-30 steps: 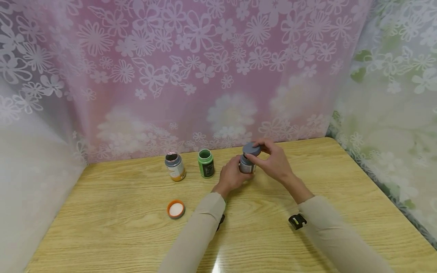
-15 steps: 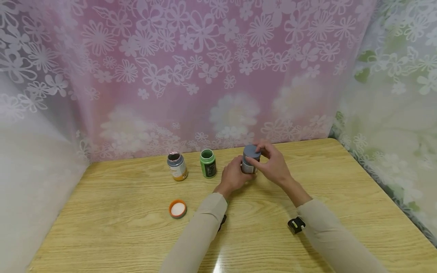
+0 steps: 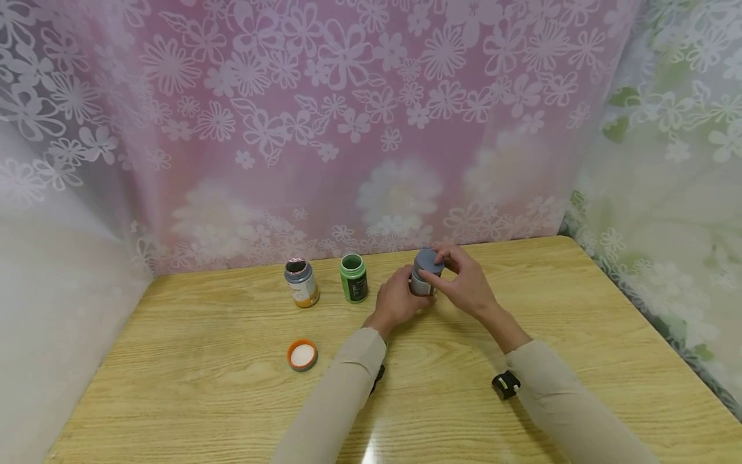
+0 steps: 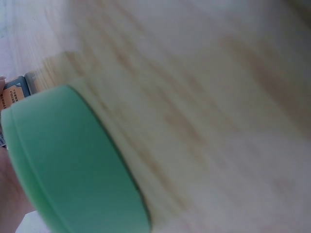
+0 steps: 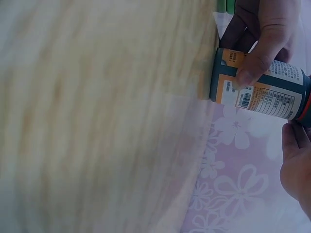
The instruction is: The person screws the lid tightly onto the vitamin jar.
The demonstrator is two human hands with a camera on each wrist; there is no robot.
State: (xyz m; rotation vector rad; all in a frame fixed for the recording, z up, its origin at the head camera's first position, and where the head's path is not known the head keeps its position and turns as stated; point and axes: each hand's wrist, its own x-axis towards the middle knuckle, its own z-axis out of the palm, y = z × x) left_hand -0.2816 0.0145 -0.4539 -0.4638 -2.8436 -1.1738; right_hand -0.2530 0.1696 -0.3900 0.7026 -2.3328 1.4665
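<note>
At the back of the table, my left hand [image 3: 397,299] grips the body of a grey-blue supplement bottle [image 3: 420,287] that stands upright. My right hand [image 3: 468,281] holds the grey-blue screw lid [image 3: 428,258] by its sides, thumb and fingers around it, on the bottle's mouth. The right wrist view shows the bottle's label [image 5: 262,92], orange and white with a barcode, under the left thumb. A red edge [image 5: 305,105] shows at the lid. Close to the left wrist camera lies a green lid [image 4: 77,160], mostly hidden behind the left arm in the head view.
Left of the hands stand an uncapped green bottle [image 3: 353,278] and an uncapped grey-and-white bottle [image 3: 301,283] with torn foil at its mouth. An upturned lid [image 3: 302,355] with an orange rim lies nearer the front. A floral curtain [image 3: 382,129] hangs behind the wooden table [image 3: 203,380].
The right hand has brought the lid from a tilt above the bottle down onto its mouth, and its fingers have shifted slightly around it. The left hand keeps its grip on the bottle.
</note>
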